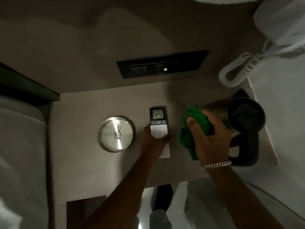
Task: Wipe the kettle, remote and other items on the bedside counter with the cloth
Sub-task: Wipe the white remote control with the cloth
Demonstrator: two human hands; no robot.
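A steel kettle (219,111) with a black lid and handle stands at the right end of the bedside counter (92,169). My right hand (209,138) grips a bunched green cloth (193,124) and presses it against the kettle's left side. A grey remote (158,121) with a small lit screen sits mid-counter. My left hand (151,142) holds its lower end, fingers wrapped around it. A round brushed-metal dish (116,134) with a dark squiggle on it lies to the left of the remote.
A black switch panel (162,64) is set in the wall behind the counter. A white coiled phone cord (237,70) hangs at the upper right. White bedding (18,146) lies to the left. A white card (165,151) lies under my left hand.
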